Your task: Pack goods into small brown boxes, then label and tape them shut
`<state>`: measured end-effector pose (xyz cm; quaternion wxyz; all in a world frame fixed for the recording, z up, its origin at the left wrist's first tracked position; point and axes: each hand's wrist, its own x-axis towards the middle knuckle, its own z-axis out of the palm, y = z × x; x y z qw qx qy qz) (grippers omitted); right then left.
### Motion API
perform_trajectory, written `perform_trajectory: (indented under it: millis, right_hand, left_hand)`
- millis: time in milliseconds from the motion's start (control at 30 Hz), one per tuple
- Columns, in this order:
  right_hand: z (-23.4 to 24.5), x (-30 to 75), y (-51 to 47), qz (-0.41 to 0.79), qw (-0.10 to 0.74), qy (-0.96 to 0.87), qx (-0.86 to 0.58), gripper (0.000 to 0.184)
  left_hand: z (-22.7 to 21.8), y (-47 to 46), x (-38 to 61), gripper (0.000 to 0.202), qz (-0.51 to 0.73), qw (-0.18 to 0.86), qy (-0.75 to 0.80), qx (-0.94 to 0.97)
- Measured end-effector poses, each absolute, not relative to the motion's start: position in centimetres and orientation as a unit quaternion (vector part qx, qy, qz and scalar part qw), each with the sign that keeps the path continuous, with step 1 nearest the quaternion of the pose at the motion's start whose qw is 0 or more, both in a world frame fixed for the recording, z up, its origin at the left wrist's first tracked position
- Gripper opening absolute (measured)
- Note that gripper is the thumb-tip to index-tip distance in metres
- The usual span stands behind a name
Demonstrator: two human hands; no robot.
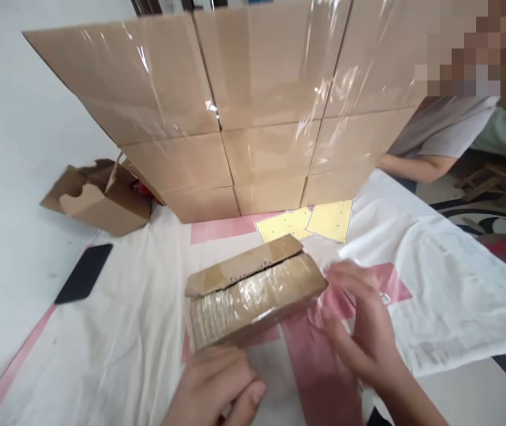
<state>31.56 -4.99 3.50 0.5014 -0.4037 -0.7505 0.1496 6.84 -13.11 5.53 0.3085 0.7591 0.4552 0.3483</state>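
Observation:
A small taped cardboard box (257, 293) lies at an angle on the cloth in front of me. One long flap stands partly raised, and a row of thin pale edges (212, 319) shows at its left end. My left hand (217, 378) is at the box's near left corner, its fingers curled under; whatever is inside them is hidden. By the box's right end is my right hand (363, 322), fingers spread and somewhat blurred. I cannot tell whether its fingertips touch the box.
A wall of stacked cardboard boxes (271, 148) in shiny film stands behind. Two yellow sheets (330, 220) lie at its foot. To the left are an open carton (111, 204) and a black phone-like slab (84, 273). Another person's arm (417, 167) is at the right.

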Motion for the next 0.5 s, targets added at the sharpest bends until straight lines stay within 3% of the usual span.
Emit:
perform_trajectory:
  millis: [67, 200, 367, 500]
  right_hand:
    - [4.2, 31.0, -2.5, 0.082, 0.451, -0.806, -0.375, 0.046]
    - [4.5, 29.9, -0.9, 0.109, 0.360, -0.856, -0.354, 0.035]
    - [3.8, 29.2, -2.1, 0.148, 0.413, -0.811, -0.388, 0.019]
    - [3.5, 29.1, -2.1, 0.207, 0.457, -0.783, -0.369, 0.017]
  left_hand:
    - [7.5, -12.6, 5.7, 0.033, 0.327, 0.244, 0.422, 0.809]
    - [11.5, -11.8, 5.4, 0.031, 0.247, 0.232, 0.469, 0.815]
    - [13.9, -9.7, 7.1, 0.037, 0.120, 0.206, 0.588, 0.773]
    - [15.5, -7.2, 7.8, 0.042, 0.043, 0.352, 0.551, 0.756]
